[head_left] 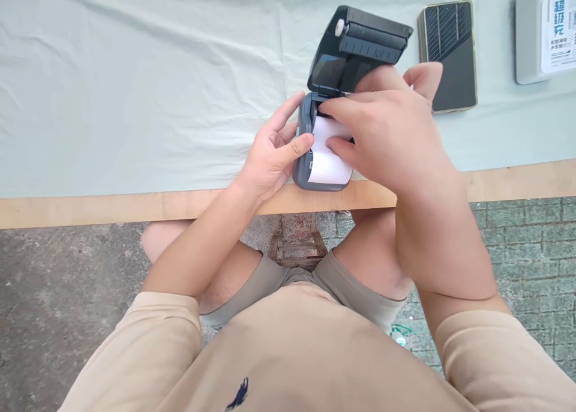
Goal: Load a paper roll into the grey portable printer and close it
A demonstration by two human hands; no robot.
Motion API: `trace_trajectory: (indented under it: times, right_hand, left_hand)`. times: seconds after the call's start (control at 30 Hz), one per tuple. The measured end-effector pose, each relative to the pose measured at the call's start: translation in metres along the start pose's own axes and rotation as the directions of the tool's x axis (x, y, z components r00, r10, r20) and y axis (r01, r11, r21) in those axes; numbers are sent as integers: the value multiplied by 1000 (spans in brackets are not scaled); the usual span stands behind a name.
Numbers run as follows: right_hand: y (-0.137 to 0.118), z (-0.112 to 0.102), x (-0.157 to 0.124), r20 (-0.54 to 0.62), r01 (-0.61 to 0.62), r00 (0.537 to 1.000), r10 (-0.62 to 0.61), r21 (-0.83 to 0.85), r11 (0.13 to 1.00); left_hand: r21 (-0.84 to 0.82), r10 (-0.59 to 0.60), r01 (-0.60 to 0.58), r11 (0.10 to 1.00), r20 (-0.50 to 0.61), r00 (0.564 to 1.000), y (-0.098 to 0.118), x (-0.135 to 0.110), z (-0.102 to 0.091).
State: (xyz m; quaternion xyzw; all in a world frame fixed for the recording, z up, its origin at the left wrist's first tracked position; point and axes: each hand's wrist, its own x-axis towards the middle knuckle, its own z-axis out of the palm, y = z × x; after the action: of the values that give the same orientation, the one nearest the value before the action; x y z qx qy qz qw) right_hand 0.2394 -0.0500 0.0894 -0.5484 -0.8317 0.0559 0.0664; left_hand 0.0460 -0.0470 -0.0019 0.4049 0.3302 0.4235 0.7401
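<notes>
A small dark portable label printer (302,175) is held over the table's front edge, its lid (326,70) swung up on the far side. The raised lid carries a black roller and a white gear. White paper (330,166) from a roll lies in the printer's body and reaches its near edge. My left hand (274,151) grips the printer's left side, thumb on the rim by the paper. From the right, my right hand (382,124) reaches into the opening, thumb and index finger at the paper roll. That hand hides the roll's right part.
A dark phone-like device (454,88) in a clear case lies right of the lid. Farther right stands a white box (531,40) with a printed label. Pale cloth (157,88) covers the table, whose bare wooden edge (90,211) runs in front of my knees.
</notes>
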Motion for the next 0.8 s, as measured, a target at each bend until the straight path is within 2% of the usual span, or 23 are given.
trace_trajectory:
  times: [0.1, 0.17, 0.27, 0.33, 0.37, 0.43, 0.5, 0.53, 0.6, 0.63, 0.67, 0.7, 0.73, 0.8]
  right_hand:
    - [-5, -6, 2, 37, -20, 999, 22, -30, 999]
    - [-7, -9, 0, 18, -47, 999, 48, -17, 999]
    - [-5, -15, -13, -107, 5, 994, 2, 73, 997]
    - [5, -20, -26, -236, 85, 971, -33, 212, 974]
    - [13, -22, -33, -308, 118, 951, -24, 291, 949]
    - [33, -24, -48, -450, 117, 888, 96, 422, 899]
    - [58, -20, -62, -582, 83, 785, 212, 438, 895]
    - [72, -17, -68, -616, 63, 748, 247, 436, 898]
    - [98, -5, -80, -576, -20, 765, 287, 425, 905]
    - [110, 2, -86, -511, -94, 796, 325, 426, 900]
    - [121, 9, -92, -460, -172, 805, 375, 423, 890]
    - [130, 16, -97, -410, -250, 809, 421, 407, 879]
    - [136, 21, -103, -407, -294, 796, 448, 386, 874]
    - [139, 26, -111, -413, -308, 792, 450, 365, 878]
  left_hand:
    - [0, -9, 9, 1000, 2, 1000, 3, -1, 1]
    - [9, -6, 6, 1000, 3, 1000, 4, -1, 1]
    - [16, 8, -8, 1000, -16, 1000, 5, 0, 1]
    - [15, 12, -11, 1000, -37, 999, 5, 0, 0]
    - [15, 10, -9, 1000, -45, 999, 6, 0, 0]
    - [16, 3, -2, 1000, -50, 999, 6, -1, -1]
    - [18, -3, 4, 1000, -49, 999, 7, -1, -2]
    - [17, -1, 2, 1000, -48, 999, 7, -1, -2]
    - [14, 8, -8, 1000, -46, 999, 6, -1, -2]
    - [12, 15, -14, 1000, -47, 999, 6, -1, -2]
    - [12, 20, -19, 1000, -47, 999, 5, 0, -2]
    - [15, 22, -21, 1000, -49, 999, 5, 1, -2]
    - [20, 23, -22, 1000, -50, 998, 4, 1, -2]
    - [33, 29, -28, 999, -43, 999, 3, 2, -3]
